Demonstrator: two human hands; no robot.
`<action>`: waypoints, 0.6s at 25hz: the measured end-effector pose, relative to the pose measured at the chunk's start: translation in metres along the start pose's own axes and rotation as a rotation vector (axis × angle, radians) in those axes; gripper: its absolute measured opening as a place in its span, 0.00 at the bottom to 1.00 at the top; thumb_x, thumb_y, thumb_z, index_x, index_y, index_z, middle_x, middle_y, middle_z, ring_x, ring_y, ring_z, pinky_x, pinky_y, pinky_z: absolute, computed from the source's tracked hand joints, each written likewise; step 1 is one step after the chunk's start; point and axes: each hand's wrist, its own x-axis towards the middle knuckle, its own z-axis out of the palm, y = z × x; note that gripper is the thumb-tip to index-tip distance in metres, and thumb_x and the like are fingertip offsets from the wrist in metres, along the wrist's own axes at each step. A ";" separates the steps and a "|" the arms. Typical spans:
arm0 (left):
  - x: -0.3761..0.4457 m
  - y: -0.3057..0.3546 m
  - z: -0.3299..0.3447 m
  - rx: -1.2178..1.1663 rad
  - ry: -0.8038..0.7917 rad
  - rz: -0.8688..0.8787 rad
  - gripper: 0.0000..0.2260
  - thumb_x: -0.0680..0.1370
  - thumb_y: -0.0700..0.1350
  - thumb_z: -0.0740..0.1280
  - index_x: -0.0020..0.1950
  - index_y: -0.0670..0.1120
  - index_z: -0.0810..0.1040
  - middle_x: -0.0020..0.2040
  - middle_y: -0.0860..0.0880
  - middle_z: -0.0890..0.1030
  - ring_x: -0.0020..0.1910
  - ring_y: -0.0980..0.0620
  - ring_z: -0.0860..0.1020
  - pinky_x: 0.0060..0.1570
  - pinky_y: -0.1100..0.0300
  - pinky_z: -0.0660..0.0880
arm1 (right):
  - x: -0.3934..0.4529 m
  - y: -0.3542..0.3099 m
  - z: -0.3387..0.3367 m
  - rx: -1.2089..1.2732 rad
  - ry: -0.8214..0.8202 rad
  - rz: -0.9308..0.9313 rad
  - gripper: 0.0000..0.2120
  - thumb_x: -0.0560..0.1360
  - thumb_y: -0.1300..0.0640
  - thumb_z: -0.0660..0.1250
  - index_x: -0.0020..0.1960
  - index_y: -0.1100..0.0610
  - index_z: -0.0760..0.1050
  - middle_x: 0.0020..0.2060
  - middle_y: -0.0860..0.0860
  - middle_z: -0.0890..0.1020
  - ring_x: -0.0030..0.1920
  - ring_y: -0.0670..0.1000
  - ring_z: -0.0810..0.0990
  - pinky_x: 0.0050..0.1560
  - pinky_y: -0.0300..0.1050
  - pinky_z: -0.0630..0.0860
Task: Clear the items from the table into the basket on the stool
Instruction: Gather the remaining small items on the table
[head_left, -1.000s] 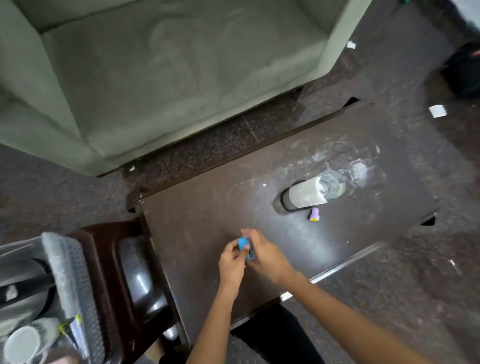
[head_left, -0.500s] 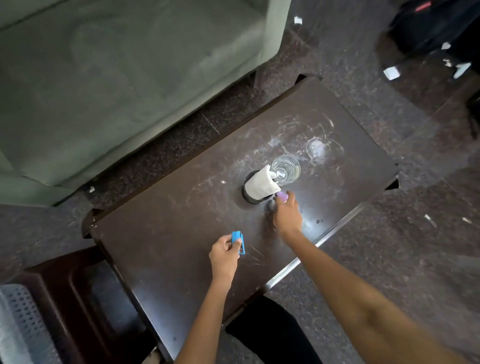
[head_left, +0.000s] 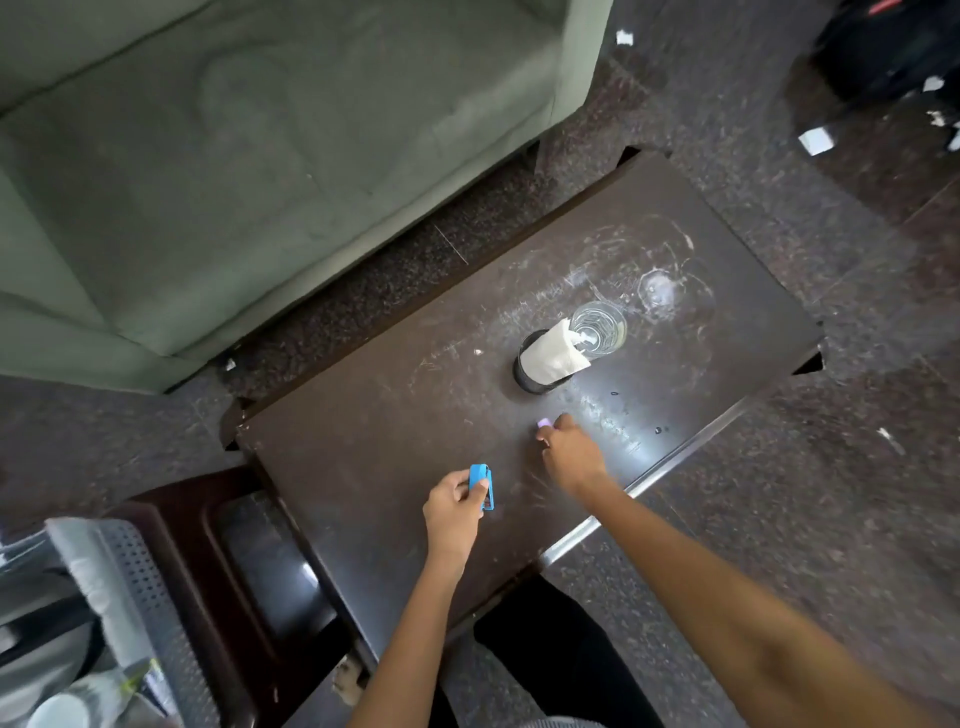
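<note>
Two small items in hand: left hand (head_left: 453, 506) gripping blue clip (head_left: 481, 486), right hand (head_left: 570, 452) pinching purple cap (head_left: 544, 422). Next, dropping both into basket (head_left: 140, 592) near left.

Green sofa (head_left: 218, 171), paper scraps (head_left: 815, 140)

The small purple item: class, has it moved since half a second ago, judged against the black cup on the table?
Yes. The small purple item, pinched by the right hand, has come away from the black cup, toward the table's near edge.
</note>
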 end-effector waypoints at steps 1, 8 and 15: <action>-0.007 0.000 -0.010 -0.003 0.004 -0.003 0.09 0.76 0.41 0.66 0.56 0.41 0.79 0.44 0.45 0.82 0.43 0.50 0.81 0.42 0.61 0.79 | -0.015 -0.014 0.000 0.016 -0.004 -0.029 0.13 0.76 0.62 0.57 0.60 0.56 0.71 0.56 0.58 0.71 0.54 0.62 0.76 0.49 0.51 0.75; -0.067 -0.016 -0.115 -0.118 0.110 -0.011 0.11 0.77 0.43 0.67 0.57 0.42 0.77 0.45 0.48 0.81 0.43 0.53 0.80 0.40 0.63 0.78 | -0.111 -0.129 -0.007 0.036 0.049 -0.278 0.11 0.77 0.59 0.58 0.56 0.53 0.76 0.54 0.55 0.74 0.49 0.60 0.79 0.44 0.48 0.75; -0.129 -0.080 -0.265 -0.238 0.253 -0.003 0.08 0.76 0.43 0.67 0.54 0.42 0.78 0.44 0.45 0.82 0.44 0.50 0.80 0.42 0.57 0.79 | -0.192 -0.273 0.035 0.041 -0.018 -0.476 0.11 0.76 0.57 0.61 0.55 0.51 0.79 0.54 0.54 0.77 0.49 0.60 0.81 0.48 0.49 0.78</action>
